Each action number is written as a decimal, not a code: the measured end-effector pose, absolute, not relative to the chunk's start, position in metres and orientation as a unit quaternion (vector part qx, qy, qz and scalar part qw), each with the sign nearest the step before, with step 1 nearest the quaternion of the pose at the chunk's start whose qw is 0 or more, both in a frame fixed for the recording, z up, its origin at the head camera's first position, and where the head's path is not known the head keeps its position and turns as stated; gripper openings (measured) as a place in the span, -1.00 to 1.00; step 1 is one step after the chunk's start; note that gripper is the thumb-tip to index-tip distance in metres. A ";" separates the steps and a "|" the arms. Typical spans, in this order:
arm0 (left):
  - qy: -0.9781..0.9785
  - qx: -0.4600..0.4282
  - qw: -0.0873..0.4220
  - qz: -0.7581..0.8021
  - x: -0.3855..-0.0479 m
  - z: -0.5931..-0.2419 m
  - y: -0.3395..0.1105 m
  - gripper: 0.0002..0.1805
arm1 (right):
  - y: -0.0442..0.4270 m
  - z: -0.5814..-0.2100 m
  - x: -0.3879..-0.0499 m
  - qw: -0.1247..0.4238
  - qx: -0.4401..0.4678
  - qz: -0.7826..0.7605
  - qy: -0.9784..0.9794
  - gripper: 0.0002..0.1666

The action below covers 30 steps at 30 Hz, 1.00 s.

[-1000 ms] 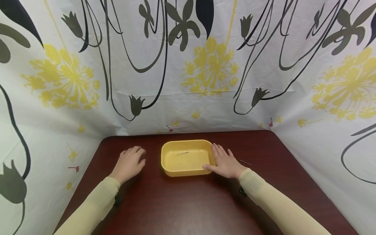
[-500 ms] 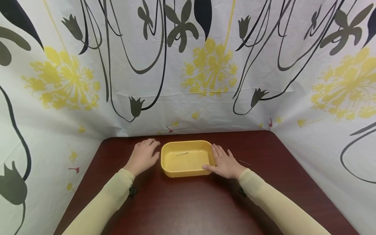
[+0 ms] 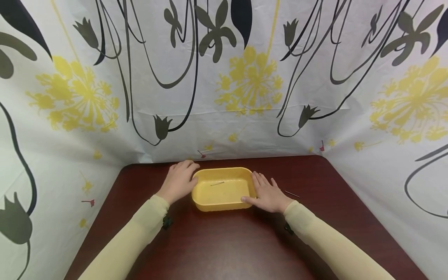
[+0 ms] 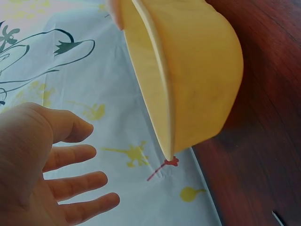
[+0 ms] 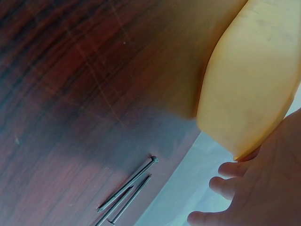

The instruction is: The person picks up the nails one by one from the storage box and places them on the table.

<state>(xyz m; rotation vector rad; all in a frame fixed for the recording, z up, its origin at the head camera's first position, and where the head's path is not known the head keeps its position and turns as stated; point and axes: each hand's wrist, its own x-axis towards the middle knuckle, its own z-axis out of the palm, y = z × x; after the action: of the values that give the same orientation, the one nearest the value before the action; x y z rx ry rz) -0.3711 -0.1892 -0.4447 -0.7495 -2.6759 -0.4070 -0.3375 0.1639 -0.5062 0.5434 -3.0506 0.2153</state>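
A yellow plastic tub (image 3: 224,204) stands on the table with a nail (image 3: 217,183) lying in it. My left hand (image 3: 177,182) is at the tub's left end, its fingers spread and loosely bent. In the left wrist view a gap shows between this left hand (image 4: 42,165) and the tub (image 4: 202,75). My right hand (image 3: 271,195) rests against the tub's right end, fingers extended along the side and thumb over the near rim. The right wrist view shows nails (image 5: 128,183) on the table beside my right hand (image 5: 268,188).
The dark red wooden table (image 3: 224,245) ends at the back against a white cloth (image 3: 224,136) with flower prints, which also hangs at both sides. In the head view one nail (image 3: 292,193) shows on the table behind the right wrist.
My left hand has moved right across the table, up to the tub's left end. The right hand and the tub have stayed in place.
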 end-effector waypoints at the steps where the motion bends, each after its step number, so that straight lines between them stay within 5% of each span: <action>1: -0.939 -0.265 0.167 -0.144 -0.372 -0.444 -0.188 -0.60 | 0.164 -0.506 -0.337 0.017 0.175 0.070 -0.982 0.42; 30: -0.931 -0.279 0.145 -0.186 -0.388 -0.443 -0.154 -0.63 | 0.164 -0.509 -0.339 0.022 0.172 0.073 -0.982 0.42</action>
<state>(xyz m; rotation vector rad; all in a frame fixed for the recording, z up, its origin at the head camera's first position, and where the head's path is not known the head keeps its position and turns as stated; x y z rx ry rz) -0.3880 -0.1540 -0.4434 -0.8039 -2.6812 -0.5369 -0.3392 0.1638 -0.5094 0.5331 -3.0436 0.2259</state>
